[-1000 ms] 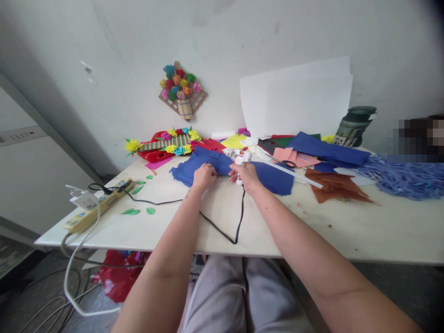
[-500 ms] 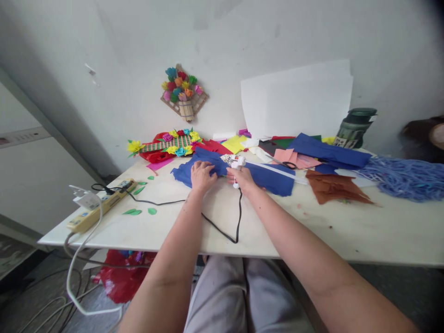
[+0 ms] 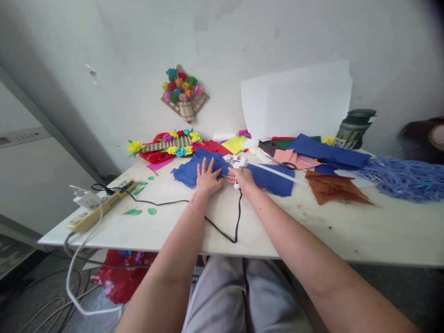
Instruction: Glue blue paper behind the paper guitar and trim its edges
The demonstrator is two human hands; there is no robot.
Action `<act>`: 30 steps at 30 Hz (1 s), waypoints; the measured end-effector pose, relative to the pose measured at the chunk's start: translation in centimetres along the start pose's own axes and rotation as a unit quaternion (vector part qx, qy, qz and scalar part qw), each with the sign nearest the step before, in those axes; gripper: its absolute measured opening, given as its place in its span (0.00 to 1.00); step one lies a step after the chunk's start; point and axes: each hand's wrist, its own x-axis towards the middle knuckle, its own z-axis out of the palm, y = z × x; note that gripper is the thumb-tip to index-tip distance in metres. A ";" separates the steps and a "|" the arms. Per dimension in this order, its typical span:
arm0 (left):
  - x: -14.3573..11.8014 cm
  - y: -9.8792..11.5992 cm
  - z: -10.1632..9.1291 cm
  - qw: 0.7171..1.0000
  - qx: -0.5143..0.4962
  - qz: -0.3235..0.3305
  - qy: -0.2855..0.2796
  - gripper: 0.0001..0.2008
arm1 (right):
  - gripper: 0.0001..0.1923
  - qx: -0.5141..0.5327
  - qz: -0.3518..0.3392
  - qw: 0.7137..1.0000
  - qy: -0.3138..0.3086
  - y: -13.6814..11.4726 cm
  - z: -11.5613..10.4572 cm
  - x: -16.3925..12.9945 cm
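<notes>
Item: crumpled blue crepe paper sheet [image 3: 267, 178], table centre, far side. My left hand [image 3: 207, 178] lies on it, fingers spread flat. My right hand [image 3: 244, 178] grips a white hot-glue gun [image 3: 236, 163]. I judge firm flattening and sparing glue best.

Place: my craft corner, home-type workroom, prob. not a shop. Evidence: white tabletop [image 3: 347, 226] pushed against a plain white wall, scuffed in spots. Coloured paper sheets [image 3: 326, 151] & scraps spread over the far half, blue, red, yellow, brown etc. Finished paper-flower pieces: one hung on wall [image 3: 183, 92], one flat at back of tabletop [image 3: 166, 144]. Glue gun [image 3: 236, 163] w/ black cord to a power strip [image 3: 100, 203] at left edge. Scissors [image 3: 282, 163] among sheets. Loose cables on floor.
</notes>
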 end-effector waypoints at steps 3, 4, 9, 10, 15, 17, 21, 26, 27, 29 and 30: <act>-0.1 0.0 -0.1 1.000 0.001 -0.002 -0.007 0.23 | 0.12 0.013 0.000 1.000 0.008 0.0 0.0 0.0; -0.2 0.1 -0.1 1.000 0.001 -0.001 -0.010 0.22 | 0.11 0.019 -0.001 1.000 0.010 0.0 0.0 0.0; -0.3 0.2 -0.1 1.000 0.004 0.012 -0.019 0.23 | 0.07 0.033 -0.013 0.999 0.010 0.0 0.1 0.0; -0.3 0.1 0.0 1.000 0.003 0.013 -0.021 0.24 | 0.07 0.037 -0.016 0.999 0.010 0.0 0.1 0.0; -0.1 -1.5 0.3 0.999 -0.021 -0.045 0.016 0.31 | 0.06 0.070 -0.027 0.997 0.016 0.0 0.1 0.2; -0.1 -2.4 0.3 0.997 -0.018 -0.071 0.021 0.30 | 0.06 0.075 -0.033 0.996 0.018 0.1 0.0 0.4; -0.6 -3.1 0.0 0.998 -0.006 -0.060 -0.017 0.29 | 0.07 0.063 -0.059 0.996 0.015 0.5 -0.2 0.8; -1.0 -2.1 -0.1 1.000 0.004 -0.003 -0.027 0.32 | 0.07 0.052 -0.086 0.995 0.018 1.0 -0.4 1.2; -1.0 -2.0 0.0 1.000 0.006 0.003 -0.027 0.32 | 0.07 0.049 -0.089 0.995 0.019 1.0 -0.4 1.3; -1.0 -1.9 0.2 1.000 0.011 0.007 -0.028 0.32 | 0.08 0.045 -0.093 0.994 0.021 1.1 -0.4 1.3; -1.0 -1.8 0.2 0.999 0.012 0.004 -0.029 0.32 | 0.08 0.043 -0.093 0.995 0.022 1.1 -0.4 1.3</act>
